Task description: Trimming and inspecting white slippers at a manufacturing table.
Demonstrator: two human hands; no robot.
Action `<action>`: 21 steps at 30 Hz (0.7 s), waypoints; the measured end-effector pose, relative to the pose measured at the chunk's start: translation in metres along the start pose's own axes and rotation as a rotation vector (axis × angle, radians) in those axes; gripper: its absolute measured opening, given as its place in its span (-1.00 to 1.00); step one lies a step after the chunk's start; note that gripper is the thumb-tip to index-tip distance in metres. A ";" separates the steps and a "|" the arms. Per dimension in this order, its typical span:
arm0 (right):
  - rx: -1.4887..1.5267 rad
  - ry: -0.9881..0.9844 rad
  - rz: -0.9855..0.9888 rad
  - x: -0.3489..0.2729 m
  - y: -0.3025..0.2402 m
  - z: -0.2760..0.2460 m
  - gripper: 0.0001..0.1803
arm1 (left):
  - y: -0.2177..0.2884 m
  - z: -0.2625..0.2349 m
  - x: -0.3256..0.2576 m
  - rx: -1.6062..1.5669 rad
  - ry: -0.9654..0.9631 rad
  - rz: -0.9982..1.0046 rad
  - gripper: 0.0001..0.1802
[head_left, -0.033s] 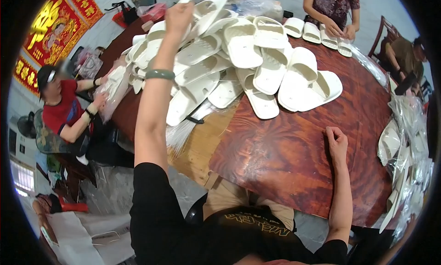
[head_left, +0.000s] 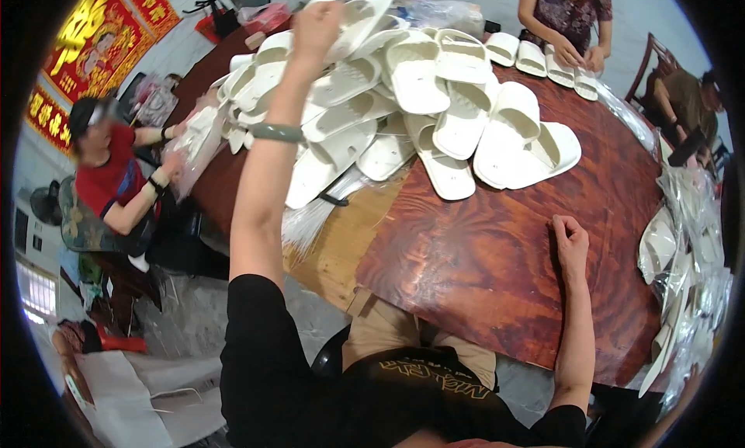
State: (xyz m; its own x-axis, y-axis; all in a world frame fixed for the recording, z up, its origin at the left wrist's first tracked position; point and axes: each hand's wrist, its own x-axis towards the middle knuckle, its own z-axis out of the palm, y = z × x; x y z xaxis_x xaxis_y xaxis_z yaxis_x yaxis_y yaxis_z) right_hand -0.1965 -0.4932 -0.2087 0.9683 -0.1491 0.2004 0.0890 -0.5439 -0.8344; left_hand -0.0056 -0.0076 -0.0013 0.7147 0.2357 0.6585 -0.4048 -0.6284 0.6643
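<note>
My left arm, with a green bangle (head_left: pixel 277 132) on its wrist, stretches over a heap of white slide slippers (head_left: pixel 419 79). At the heap's far edge my left hand (head_left: pixel 317 30) is closed on a white slipper (head_left: pixel 361 22); the hand itself hides part of the grip. My right hand (head_left: pixel 572 242) rests on the reddish-brown wooden table (head_left: pixel 481 269), its fingers curled in and nothing visible in them. Nearest to it is a slipper (head_left: pixel 557 151) lying at the right end of the heap.
Bagged slippers (head_left: pixel 683 277) line the table's right edge. Thin white strips (head_left: pixel 322 219) lie below the heap. Across the table a person (head_left: pixel 570 29) handles a row of slippers (head_left: pixel 531 58). At left a person in red (head_left: pixel 120 168) holds a plastic bag (head_left: pixel 198 145).
My left hand has moved slightly to the right over the heap. My right hand stays in place. The person at left has shifted a little.
</note>
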 end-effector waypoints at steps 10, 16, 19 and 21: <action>0.157 -0.114 -0.119 -0.014 0.007 -0.010 -0.74 | 0.201 0.066 -0.282 -0.278 -0.971 0.564 -0.77; 0.318 -0.213 0.059 -0.054 -0.026 -0.010 -0.77 | 0.244 0.071 -0.339 -0.748 -1.000 0.230 -0.83; 0.702 -0.494 0.296 -0.087 -0.058 0.009 -0.77 | 0.247 0.112 -0.343 -0.845 -0.665 0.513 -0.85; 0.998 -0.494 0.424 -0.086 -0.100 0.044 -0.73 | 0.245 0.098 -0.321 -1.038 -0.828 0.350 -0.75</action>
State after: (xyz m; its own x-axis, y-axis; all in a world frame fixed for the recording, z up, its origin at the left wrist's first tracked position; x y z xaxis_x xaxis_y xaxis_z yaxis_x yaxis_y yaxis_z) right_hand -0.2786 -0.3895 -0.1647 0.9300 0.2912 -0.2243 -0.3290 0.3876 -0.8611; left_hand -0.2783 -0.3103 -0.0850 0.4685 -0.5559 0.6867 -0.6081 0.3610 0.7071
